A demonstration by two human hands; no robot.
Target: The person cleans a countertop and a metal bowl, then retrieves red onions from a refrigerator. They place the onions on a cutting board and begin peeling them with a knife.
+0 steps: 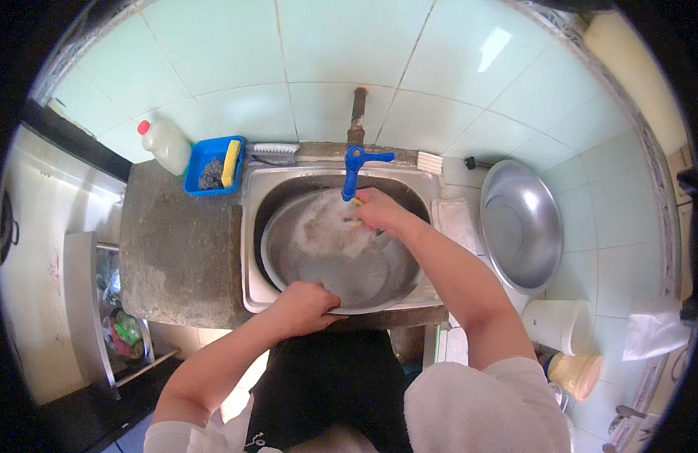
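Observation:
A large round metal basin (pixel 357 277) sits tilted in the stainless steel sink (pixel 251 238), with whitish suds (pixel 320 238) across its far half. My left hand (pixel 304 308) grips the basin's near rim, thumb on the inner side. Inside the basin, below the spout of the blue tap (pixel 353 164), my right hand (pixel 377 212) is closed around a yellow-and-green sponge (pixel 357 223). Fingers cover most of that sponge. Whether water runs from the tap is hard to tell.
Left of the sink, a blue tray (pixel 196 184) holds a yellow sponge (pixel 231 163) and a scouring pad (pixel 211 174), beside a red-capped plastic jug (pixel 166 146). A scrub brush (pixel 274 150) lies behind the sink. At right are a folded cloth (pixel 454 223) and another metal basin (pixel 521 226) leaning against the wall.

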